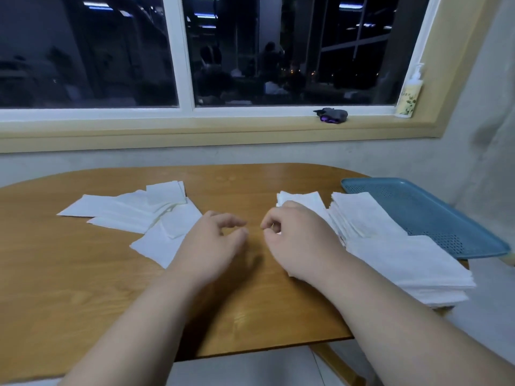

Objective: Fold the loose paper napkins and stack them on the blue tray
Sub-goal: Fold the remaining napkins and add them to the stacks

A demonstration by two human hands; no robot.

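- Lying scattered on the desk (83, 274), left side, the loose napkins (145, 215) await folding; a thick stack (395, 254) sits at the blue tray (423, 201) edge.
- Left hand (214, 238): grip released, empty. Right hand (298, 235): cannot tell.
- Draw one sheet, align corners, crease flat.

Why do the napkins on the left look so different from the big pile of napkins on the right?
The left napkins lie scattered in a thin, messy spread, pointing different ways; the right pile is thick, with many layers stacked up. The left napkins sit far from the blue tray; the right pile lies right beside it. Both are white paper on the wooden table.
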